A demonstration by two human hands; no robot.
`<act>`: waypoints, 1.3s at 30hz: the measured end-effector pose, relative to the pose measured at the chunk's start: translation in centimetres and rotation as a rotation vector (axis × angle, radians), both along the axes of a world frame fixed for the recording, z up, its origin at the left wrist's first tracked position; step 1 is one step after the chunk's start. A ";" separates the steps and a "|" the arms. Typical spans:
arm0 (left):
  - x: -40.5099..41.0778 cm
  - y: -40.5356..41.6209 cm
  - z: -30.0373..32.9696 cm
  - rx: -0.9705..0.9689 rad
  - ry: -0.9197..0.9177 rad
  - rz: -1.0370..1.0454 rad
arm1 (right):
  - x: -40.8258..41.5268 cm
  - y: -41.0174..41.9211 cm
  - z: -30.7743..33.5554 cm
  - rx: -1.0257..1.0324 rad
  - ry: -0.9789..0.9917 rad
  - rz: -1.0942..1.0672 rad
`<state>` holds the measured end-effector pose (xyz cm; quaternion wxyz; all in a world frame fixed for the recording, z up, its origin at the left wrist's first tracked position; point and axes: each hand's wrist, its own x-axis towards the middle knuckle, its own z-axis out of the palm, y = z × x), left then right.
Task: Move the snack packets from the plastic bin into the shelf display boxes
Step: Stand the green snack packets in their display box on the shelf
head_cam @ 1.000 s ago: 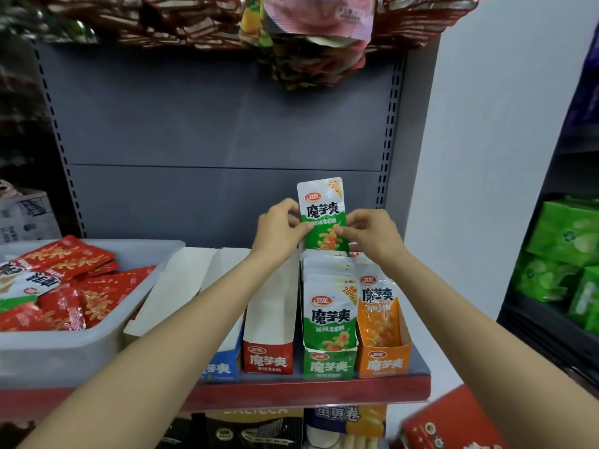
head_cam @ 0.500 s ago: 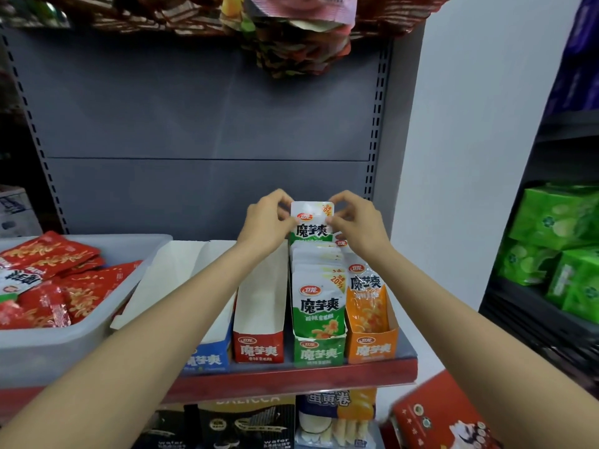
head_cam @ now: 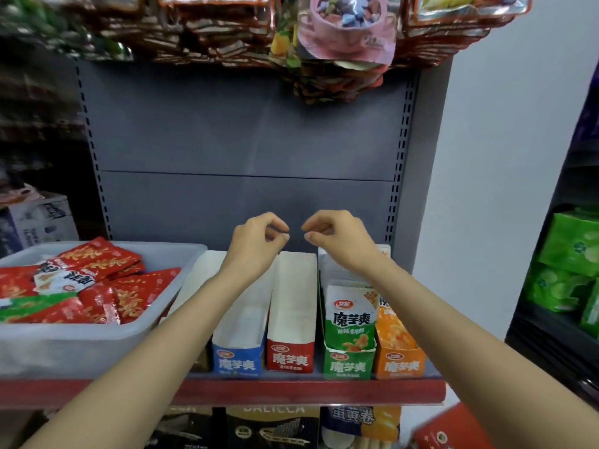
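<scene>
A translucent plastic bin (head_cam: 97, 348) stands at the left of the shelf and holds several red snack packets (head_cam: 97, 264) and a green one. Four display boxes stand in a row beside it: blue box (head_cam: 238, 361) and red box (head_cam: 290, 359) with white insides showing, green box (head_cam: 348, 364) packed with green packets (head_cam: 350, 322), orange box (head_cam: 400, 364) with orange packets. My left hand (head_cam: 256, 241) hovers above the back of the blue and red boxes, and my right hand (head_cam: 340, 241) above the back of the green box. Both have curled fingers and hold nothing.
Snack bags (head_cam: 343, 43) hang low from the shelf above. A red shelf edge (head_cam: 291, 392) runs in front of the boxes. Green cartons (head_cam: 570, 264) fill a rack at the right, a cardboard box (head_cam: 42, 218) sits far left, and a red box (head_cam: 453, 429) lies at lower right.
Both hands pushed a green packet down into the back of the green box, then let go of it and lifted slightly. They now hold nothing.
</scene>
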<state>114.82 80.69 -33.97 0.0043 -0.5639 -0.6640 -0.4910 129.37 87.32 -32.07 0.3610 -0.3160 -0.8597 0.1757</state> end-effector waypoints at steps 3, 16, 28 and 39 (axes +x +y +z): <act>-3.5 -3.5 -0.6 0.006 0.070 0.091 | -4.3 -2.5 -0.5 -0.113 0.015 0.125; -25.6 -18.0 -3.3 -0.363 0.076 0.614 | -27.3 -11.1 -5.4 -0.236 -0.102 0.430; -31.4 -17.8 -4.7 -0.595 0.118 0.486 | -36.4 -11.5 -6.2 -0.207 -0.396 0.306; -29.2 -16.7 -4.5 -0.428 -0.007 0.521 | -34.2 -10.1 -5.0 -0.137 -0.173 0.099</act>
